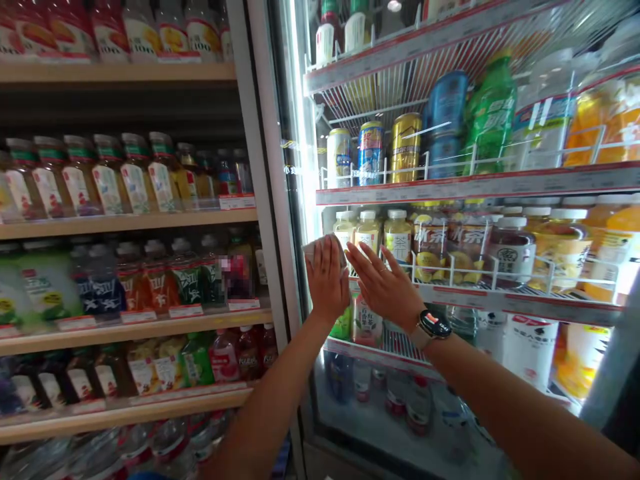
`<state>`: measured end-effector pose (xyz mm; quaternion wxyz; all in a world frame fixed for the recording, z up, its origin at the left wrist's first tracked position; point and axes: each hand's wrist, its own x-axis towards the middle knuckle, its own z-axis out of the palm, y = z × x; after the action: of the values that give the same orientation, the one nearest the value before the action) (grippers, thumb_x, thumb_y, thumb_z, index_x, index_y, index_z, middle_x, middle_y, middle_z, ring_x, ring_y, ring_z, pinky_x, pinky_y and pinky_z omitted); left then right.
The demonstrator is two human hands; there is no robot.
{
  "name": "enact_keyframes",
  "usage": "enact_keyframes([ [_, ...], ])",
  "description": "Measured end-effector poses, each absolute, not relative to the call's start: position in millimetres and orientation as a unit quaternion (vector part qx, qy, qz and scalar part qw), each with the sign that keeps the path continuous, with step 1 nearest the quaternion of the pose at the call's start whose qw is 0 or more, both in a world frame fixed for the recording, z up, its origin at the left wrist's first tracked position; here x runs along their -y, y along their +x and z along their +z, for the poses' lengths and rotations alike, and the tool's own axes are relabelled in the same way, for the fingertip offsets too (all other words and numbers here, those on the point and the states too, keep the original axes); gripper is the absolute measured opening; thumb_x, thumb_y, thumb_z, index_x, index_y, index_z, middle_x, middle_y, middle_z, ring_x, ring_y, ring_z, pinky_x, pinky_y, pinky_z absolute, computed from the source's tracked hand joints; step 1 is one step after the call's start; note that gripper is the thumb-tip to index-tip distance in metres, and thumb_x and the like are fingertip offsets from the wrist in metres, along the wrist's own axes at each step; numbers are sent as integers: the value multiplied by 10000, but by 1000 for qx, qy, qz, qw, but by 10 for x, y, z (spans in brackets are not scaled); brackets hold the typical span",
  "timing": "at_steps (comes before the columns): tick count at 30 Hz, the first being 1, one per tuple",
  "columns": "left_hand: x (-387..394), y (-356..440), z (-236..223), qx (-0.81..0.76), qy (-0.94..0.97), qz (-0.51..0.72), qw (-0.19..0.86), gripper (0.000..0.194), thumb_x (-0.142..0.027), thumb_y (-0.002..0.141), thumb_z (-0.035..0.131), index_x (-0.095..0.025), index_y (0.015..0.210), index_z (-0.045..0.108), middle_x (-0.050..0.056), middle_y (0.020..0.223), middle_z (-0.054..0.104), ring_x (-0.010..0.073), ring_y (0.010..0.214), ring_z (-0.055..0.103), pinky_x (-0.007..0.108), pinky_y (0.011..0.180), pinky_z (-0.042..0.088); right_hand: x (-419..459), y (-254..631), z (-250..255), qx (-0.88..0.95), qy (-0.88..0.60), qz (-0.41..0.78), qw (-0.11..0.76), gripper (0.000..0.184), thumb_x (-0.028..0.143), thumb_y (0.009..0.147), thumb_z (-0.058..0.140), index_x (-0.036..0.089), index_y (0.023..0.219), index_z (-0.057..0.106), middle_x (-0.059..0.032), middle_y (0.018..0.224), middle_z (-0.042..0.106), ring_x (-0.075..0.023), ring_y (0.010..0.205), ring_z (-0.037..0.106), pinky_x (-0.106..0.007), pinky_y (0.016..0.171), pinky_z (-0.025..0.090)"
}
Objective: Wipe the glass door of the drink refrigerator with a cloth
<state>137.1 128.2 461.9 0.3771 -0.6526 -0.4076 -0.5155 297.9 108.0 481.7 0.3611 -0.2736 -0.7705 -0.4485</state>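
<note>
Two bare forearms reach up from the bottom of the view; the person's left hand [327,283] is closest to the shelves, its fingers together and pressing a folded pale cloth [324,248] flat against the glass door [290,80] of a drinks cooler; the grip is a flat press under the palm and fingers, not a closed fist. The right hand [383,287] is just beside it, open wide with its fingers spread, holding nothing; it sits at the glass or very near it, and I cannot tell which. A black-faced smartwatch [434,325] circles the right wrist.

Behind the glass, directly past the hands, white-capped tea bottles [397,237] stand in a white wire rack [450,273]; higher up are a blue can [371,153], a gold can [406,147] and a green bottle [490,113]; orange drinks [607,127] fill the right side. A metal door frame [260,133] separates the cooler from wooden shelves [125,217] on the left; these hold rows of bottled drinks [107,180] above white price tags [237,202].
</note>
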Motion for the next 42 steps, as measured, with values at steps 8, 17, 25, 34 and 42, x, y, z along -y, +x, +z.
enact_keyframes([
  [8, -1105, 1226, 3290, 373, -708, -419, 429, 602, -254, 957, 401, -125, 1538, 311, 129, 1507, 479, 262, 1520, 180, 485, 1244, 141, -1066, 2984, 4824, 776, -275, -438, 361, 727, 180, 981, 399, 93, 1579, -5, -110, 1609, 302, -261, 1479, 293, -504, 1233, 175],
  [17, -1096, 1114, 2845, 345, -733, -394, 434, 467, -233, 936, 426, -208, 1382, 563, 73, 1400, 604, 214, 1515, 214, 473, 1257, 103, -1089, 2984, 4818, 771, -283, -451, 350, 707, 193, 985, 394, 79, 1580, 29, -105, 1617, 281, -257, 1487, 275, -489, 1245, 145],
  [25, -1277, 1206, 4696, 336, -741, -380, 440, 571, -304, 985, 346, -144, 1533, 320, 125, 1559, 407, 251, 1518, 208, 528, 1246, 18, -1091, 2986, 4813, 761, -281, -433, 393, 784, 211, 984, 421, 22, 1556, -81, -186, 1595, 303, -261, 1477, 303, -458, 1215, 249],
  [34, -1293, 1187, 4470, 362, -693, -442, 440, 639, -328, 989, 363, -131, 1572, 189, 134, 1590, 344, 260, 1531, 131, 507, 1244, 101, -1091, 2975, 4791, 747, -297, -437, 403, 810, 243, 966, 458, 14, 1562, -40, -182, 1596, 305, -266, 1494, 260, -461, 1230, 192],
  [42, -1186, 1027, 3505, 386, -699, -416, 435, 665, -281, 948, 422, -123, 1563, 227, 149, 1532, 435, 276, 1516, 194, 505, 1237, 138, -1100, 2982, 4793, 750, -299, -437, 397, 797, 242, 973, 435, 26, 1563, -55, -179, 1598, 302, -259, 1492, 265, -461, 1233, 184],
])
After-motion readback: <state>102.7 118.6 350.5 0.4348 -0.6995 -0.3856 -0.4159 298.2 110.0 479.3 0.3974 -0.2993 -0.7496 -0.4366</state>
